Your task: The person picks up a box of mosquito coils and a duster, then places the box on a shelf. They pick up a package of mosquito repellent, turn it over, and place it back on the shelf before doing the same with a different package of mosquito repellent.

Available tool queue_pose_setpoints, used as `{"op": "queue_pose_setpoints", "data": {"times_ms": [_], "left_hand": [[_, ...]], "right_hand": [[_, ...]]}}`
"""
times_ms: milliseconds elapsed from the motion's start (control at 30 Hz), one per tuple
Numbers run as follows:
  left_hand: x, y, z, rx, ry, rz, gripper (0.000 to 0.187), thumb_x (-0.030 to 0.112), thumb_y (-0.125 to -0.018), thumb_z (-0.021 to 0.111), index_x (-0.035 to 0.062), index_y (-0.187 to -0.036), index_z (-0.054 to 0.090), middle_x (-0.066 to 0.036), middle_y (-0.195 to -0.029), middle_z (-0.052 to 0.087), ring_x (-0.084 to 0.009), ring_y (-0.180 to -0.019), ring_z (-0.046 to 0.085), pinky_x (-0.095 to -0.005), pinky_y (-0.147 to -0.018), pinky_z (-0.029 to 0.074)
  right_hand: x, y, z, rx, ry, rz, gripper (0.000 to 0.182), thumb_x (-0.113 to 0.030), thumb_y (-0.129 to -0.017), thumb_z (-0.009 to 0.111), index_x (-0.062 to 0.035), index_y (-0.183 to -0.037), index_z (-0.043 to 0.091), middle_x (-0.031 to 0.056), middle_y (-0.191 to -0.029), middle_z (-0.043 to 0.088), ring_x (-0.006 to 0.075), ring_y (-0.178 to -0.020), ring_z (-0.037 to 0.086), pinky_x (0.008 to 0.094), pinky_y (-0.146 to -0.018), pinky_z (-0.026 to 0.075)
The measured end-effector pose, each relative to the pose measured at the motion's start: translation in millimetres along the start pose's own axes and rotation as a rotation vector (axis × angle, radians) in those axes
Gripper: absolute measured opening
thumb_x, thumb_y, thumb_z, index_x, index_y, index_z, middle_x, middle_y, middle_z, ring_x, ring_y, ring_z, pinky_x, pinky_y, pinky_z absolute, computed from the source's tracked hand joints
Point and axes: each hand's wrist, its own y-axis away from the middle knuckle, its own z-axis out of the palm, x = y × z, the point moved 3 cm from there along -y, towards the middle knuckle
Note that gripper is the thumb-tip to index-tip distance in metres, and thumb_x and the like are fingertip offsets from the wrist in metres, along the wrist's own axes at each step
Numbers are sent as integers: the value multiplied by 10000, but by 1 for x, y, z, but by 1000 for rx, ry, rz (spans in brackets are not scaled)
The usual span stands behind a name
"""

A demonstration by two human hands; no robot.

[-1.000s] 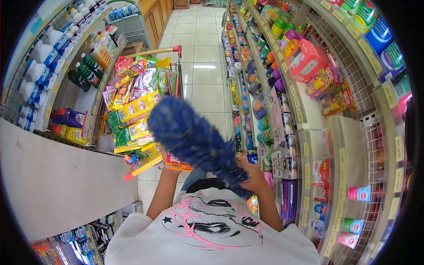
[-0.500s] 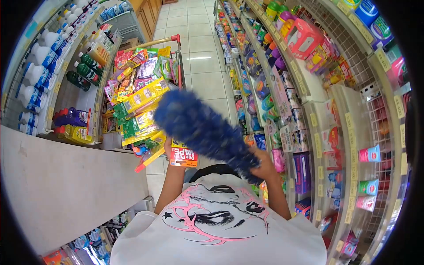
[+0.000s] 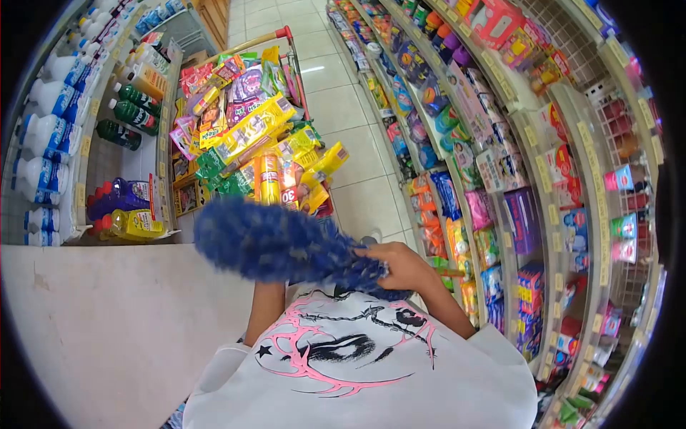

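Observation:
A fluffy blue duster [image 3: 279,239] lies across the view in front of my chest, its far end blurred. My right hand [image 3: 396,268] is wrapped round its right end. The duster hides my left hand; only the left forearm [image 3: 266,311] shows below it. Just beyond the duster stands a yellow and orange package marked 30 [image 3: 270,179], in front of the heap of bright packets [image 3: 250,118] in a shopping cart [image 3: 287,32]. Whether my left hand touches that package cannot be made out.
Shelves on the left hold white bottles [image 3: 43,132], green bottles [image 3: 132,118] and purple bottles [image 3: 121,199]. A pale panel [image 3: 107,307] stands at the lower left. Long shelves [image 3: 493,164] of packaged goods run along the right. Tiled floor [image 3: 329,100] lies between.
The duster and my right hand have moved left and the duster lies flatter. The red One Push Vape package near my left hand is no longer visible. The view has shifted.

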Motion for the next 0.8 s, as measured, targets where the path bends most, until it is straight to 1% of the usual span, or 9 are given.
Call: {"op": "queue_pose_setpoints", "data": {"times_ms": [100,167,233,333,400,500,633,733,800], "left_hand": [[20,-7,3,86,-30,-6,455,412,-950,461,81,-1254,535,-136,-1225,586,-315,-1135,564,-530,-942,456],[30,-13,4,142,-47,-7,477,442,-946,468,86,-1258,532,-134,-1222,587,-309,-1130,567,-525,-944,455],[29,-13,19,-146,54,-193,516,533,-928,478,98,-1182,592,-113,-1057,663,-334,-985,636,-552,-946,449],[30,-17,19,-51,-18,-208,514,523,-933,472,84,-1164,606,-110,-1074,665,-341,-1002,633,-583,-940,442],[35,-22,8,68,28,-138,550,534,-941,436,88,-1232,574,-142,-1277,575,-341,-1173,549,-554,-989,422],[38,-26,14,47,-8,-156,553,535,-942,433,88,-1236,571,-145,-1274,577,-343,-1167,553,-551,-990,423],[41,-19,29,37,-64,-163,559,537,-943,427,86,-1244,566,-150,-1270,580,-347,-1154,562,-544,-993,424],[49,-14,35,26,-101,-135,563,538,-944,423,85,-1249,561,-154,-1266,582,-350,-1144,568,-539,-995,425],[53,-24,13,-207,44,-228,605,546,-937,426,62,-1285,528,-162,-1254,585,-377,-1125,571,-544,-1008,401]], "right_hand": [[-15,6,2,-81,114,31,581,-49,-629,649,20,-1202,585,203,-1066,657,303,-955,654,340,-862,493],[-16,6,-11,247,-167,32,499,-31,-661,651,21,-1156,611,179,-1025,672,244,-927,662,330,-834,496],[2,-3,-11,485,-338,237,368,-17,-655,658,1,-1022,672,146,-953,701,159,-877,660,302,-765,494],[0,-14,-13,473,-143,209,396,-19,-661,667,13,-1055,661,172,-985,695,201,-883,673,321,-782,497],[-6,-16,6,361,11,59,463,-49,-652,671,15,-1110,640,204,-1013,678,274,-896,675,343,-800,500],[-26,-11,28,1,-12,99,527,-93,-644,680,4,-1158,622,224,-1020,661,336,-930,653,359,-825,493],[-39,-6,23,-37,45,22,531,-123,-634,684,0,-1148,626,222,-992,662,336,-912,651,361,-820,489],[-39,-18,0,137,-136,92,494,-129,-644,709,-7,-1118,641,199,-950,676,327,-873,649,360,-808,490],[-38,-24,-14,474,-170,183,319,-130,-763,743,3,-1042,667,137,-904,702,209,-820,658,318,-779,488]]}}
